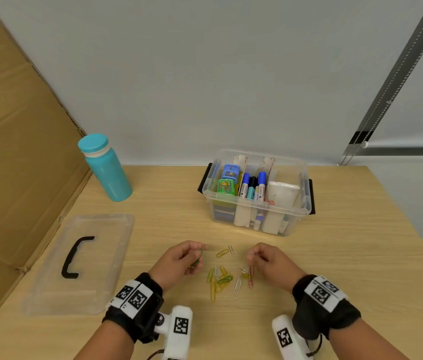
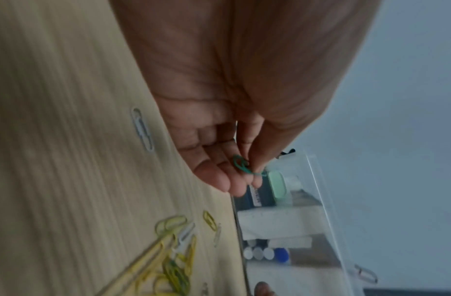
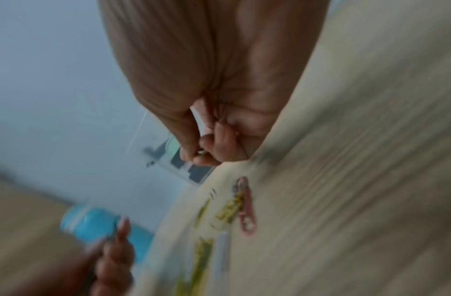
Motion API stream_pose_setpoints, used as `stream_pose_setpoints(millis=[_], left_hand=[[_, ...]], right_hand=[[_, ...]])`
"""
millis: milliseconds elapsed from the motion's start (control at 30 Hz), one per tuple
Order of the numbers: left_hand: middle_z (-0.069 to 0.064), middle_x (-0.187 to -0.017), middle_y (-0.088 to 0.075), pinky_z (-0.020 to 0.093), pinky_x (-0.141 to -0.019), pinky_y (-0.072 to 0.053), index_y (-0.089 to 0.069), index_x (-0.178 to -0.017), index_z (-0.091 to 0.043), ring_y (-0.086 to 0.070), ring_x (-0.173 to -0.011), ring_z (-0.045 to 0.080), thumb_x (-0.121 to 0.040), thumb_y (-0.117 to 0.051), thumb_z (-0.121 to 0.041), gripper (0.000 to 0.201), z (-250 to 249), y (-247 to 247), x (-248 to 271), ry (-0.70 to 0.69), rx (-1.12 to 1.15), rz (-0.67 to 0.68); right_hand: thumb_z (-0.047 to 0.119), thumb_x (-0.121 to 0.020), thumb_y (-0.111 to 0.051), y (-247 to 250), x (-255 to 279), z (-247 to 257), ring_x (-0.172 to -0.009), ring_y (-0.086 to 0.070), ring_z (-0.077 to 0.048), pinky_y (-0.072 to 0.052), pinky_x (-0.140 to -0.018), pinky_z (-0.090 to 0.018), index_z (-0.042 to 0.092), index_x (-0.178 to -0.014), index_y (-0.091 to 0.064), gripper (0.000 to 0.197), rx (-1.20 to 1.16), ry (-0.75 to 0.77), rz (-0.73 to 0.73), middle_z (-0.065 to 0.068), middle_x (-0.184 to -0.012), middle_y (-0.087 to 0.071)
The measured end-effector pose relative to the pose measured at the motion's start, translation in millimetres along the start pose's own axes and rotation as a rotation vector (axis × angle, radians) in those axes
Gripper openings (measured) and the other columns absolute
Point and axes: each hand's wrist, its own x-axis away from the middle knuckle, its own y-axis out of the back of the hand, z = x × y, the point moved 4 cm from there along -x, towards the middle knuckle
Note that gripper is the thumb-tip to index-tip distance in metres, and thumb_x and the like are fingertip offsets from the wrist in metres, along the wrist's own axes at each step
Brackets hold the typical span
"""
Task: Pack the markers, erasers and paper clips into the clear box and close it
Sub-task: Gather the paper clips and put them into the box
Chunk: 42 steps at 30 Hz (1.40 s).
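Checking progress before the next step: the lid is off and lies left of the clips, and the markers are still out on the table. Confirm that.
One thing is wrong: the markers are not on the table; the head view shows them standing in the box. The lid is off and lies left of the clips, as you say.

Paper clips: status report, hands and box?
Left hand pinches green clip; right hand pinches clips. More paper clips loose on table. Clear box open, lid set aside left. Path clear.
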Motion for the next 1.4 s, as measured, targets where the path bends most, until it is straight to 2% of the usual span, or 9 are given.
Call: stream_pose_setpoints(millis=[133, 233, 367, 533, 667, 867, 1000, 1233, 1400], left_hand=[[0.006, -0.070, -0.052, 0.025, -0.059, -0.048, -0.055, -0.082, -0.005, -0.055, -0.060, 0.014, -0.093, -0.032, 0.005, 0.027, 3, -6, -1, 0.118, 0.420, -0.053], [0.005, -0.065, -0.042, 0.025, -0.051, -0.037, -0.044, -0.073, -0.008, -0.043, -0.052, 0.015, -0.074, -0.034, 0.000, 0.013, 8, -10, -1, 0.145, 0.603, -0.034], [-0.002, -0.057, -0.034, 0.023, -0.043, -0.027, -0.042, -0.068, -0.013, -0.031, -0.046, 0.011, -0.067, -0.045, -0.023, 0.010, 16, -14, 2, 0.201, 0.480, -0.052], [-0.005, -0.067, -0.047, 0.029, -0.065, -0.039, -0.046, -0.068, -0.020, -0.043, -0.063, 0.011, -0.077, -0.056, -0.063, 0.045, 15, -18, 4, 0.119, -0.598, -0.116], [-0.006, -0.074, -0.051, 0.023, -0.060, -0.037, -0.046, -0.076, -0.022, -0.046, -0.065, 0.009, -0.067, -0.071, -0.059, 0.046, 10, -36, 10, 0.143, -0.889, -0.084], [-0.004, -0.083, -0.053, 0.026, -0.076, -0.043, -0.047, -0.081, -0.021, -0.052, -0.081, 0.015, -0.087, -0.060, -0.033, 0.019, 4, -43, 10, 0.071, -1.017, -0.049], [0.008, -0.101, -0.061, 0.033, -0.082, -0.046, -0.057, -0.099, -0.010, -0.059, -0.095, 0.023, -0.091, -0.049, -0.024, 0.017, 1, -47, 6, 0.033, -1.185, -0.027], [-0.005, -0.078, -0.051, 0.021, -0.065, -0.039, -0.051, -0.080, -0.018, -0.044, -0.067, 0.007, -0.095, -0.047, -0.015, 0.016, 3, -13, 3, -0.018, -0.479, -0.105], [-0.001, -0.068, -0.045, 0.017, -0.041, -0.030, -0.057, -0.096, -0.007, -0.036, -0.051, 0.008, -0.096, -0.039, -0.005, 0.019, 2, 6, 9, 0.112, 0.429, -0.145]], right_hand=[[0.006, -0.098, -0.039, 4, 7, -6, -0.056, -0.040, -0.011, -0.035, -0.043, -0.020, 0.003, -0.099, -0.058, 0.019, -0.884, -0.146, 0.013, -0.004, -0.070, -0.049], [0.010, -0.096, -0.033, 3, 17, -1, -0.054, -0.042, -0.015, -0.039, -0.039, -0.022, 0.005, -0.093, -0.051, 0.019, -1.139, -0.230, 0.036, -0.006, -0.067, -0.048], [0.007, -0.096, -0.030, 4, 19, -3, -0.049, -0.037, -0.011, -0.030, -0.038, -0.020, 0.009, -0.086, -0.053, 0.024, -0.640, -0.264, -0.020, 0.000, -0.061, -0.044], [0.026, -0.096, -0.045, 11, 17, 7, -0.068, -0.048, -0.010, -0.044, -0.062, -0.027, 0.016, -0.083, -0.051, 0.017, 0.386, -0.085, -0.031, 0.004, -0.078, -0.055], [0.052, -0.087, -0.054, -18, 23, 12, -0.075, -0.054, -0.011, -0.041, -0.062, -0.024, 0.014, -0.106, -0.044, 0.043, 0.612, -0.166, 0.075, 0.003, -0.090, -0.058], [0.011, -0.095, -0.033, -48, 18, 12, -0.075, -0.054, -0.023, -0.031, -0.048, -0.026, 0.006, -0.131, -0.032, 0.037, 0.820, -0.187, 0.067, -0.012, -0.105, -0.066], [0.007, -0.094, -0.032, -48, 14, 13, -0.081, -0.061, -0.026, -0.040, -0.065, -0.031, 0.006, -0.130, -0.035, 0.036, 0.910, -0.173, 0.076, -0.011, -0.107, -0.067], [0.022, -0.100, -0.028, -27, 12, 11, -0.063, -0.044, -0.012, -0.038, -0.061, -0.026, 0.013, -0.101, -0.039, 0.014, 0.579, -0.112, 0.106, 0.002, -0.078, -0.051], [0.029, -0.097, -0.030, -14, 22, 7, -0.045, -0.026, -0.011, -0.021, -0.036, -0.019, 0.015, -0.071, -0.044, 0.033, -0.530, -0.265, 0.165, 0.000, -0.058, -0.038]])
